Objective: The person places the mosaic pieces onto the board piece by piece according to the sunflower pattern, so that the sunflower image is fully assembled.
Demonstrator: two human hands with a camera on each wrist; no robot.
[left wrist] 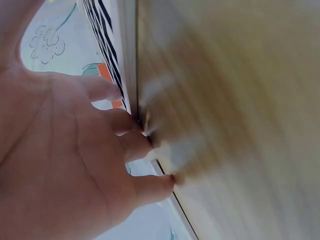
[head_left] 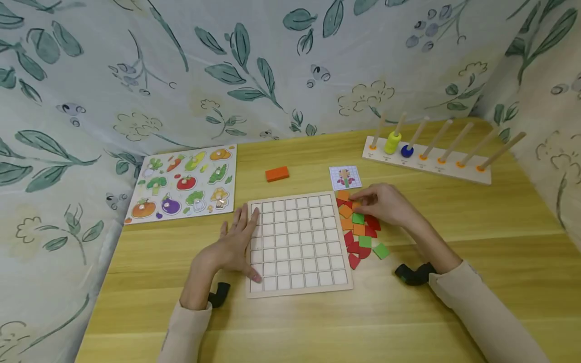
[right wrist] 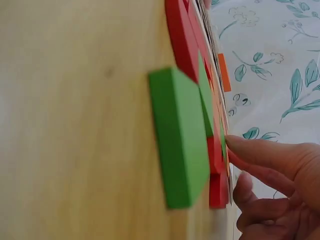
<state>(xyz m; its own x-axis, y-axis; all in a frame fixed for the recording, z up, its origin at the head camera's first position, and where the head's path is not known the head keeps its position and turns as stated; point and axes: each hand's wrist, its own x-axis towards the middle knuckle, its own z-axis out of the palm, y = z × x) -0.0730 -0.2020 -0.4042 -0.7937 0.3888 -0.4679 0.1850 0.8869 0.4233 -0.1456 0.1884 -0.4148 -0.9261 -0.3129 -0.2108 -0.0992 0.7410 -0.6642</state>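
Observation:
A square wooden grid board (head_left: 297, 242) lies in the middle of the table. My left hand (head_left: 229, 247) is spread over its left edge, with the thumb and fingertips resting on the frame. Along the board's right side is a loose cluster of flat red, orange and green pieces. My right hand (head_left: 386, 204) reaches in from the right and pinches an orange piece (head_left: 356, 205) at the cluster's upper end. A green square piece (right wrist: 177, 140) lies nearest the right wrist camera, apart from the cluster. Fingers partly hide the pinched piece.
Behind the board are a pattern card (head_left: 345, 177) and an orange block (head_left: 277, 174). A vegetable puzzle board (head_left: 206, 179) lies at the back left. At the back right stands a peg rack (head_left: 447, 169) with upright rods and a few yellow and blue beads.

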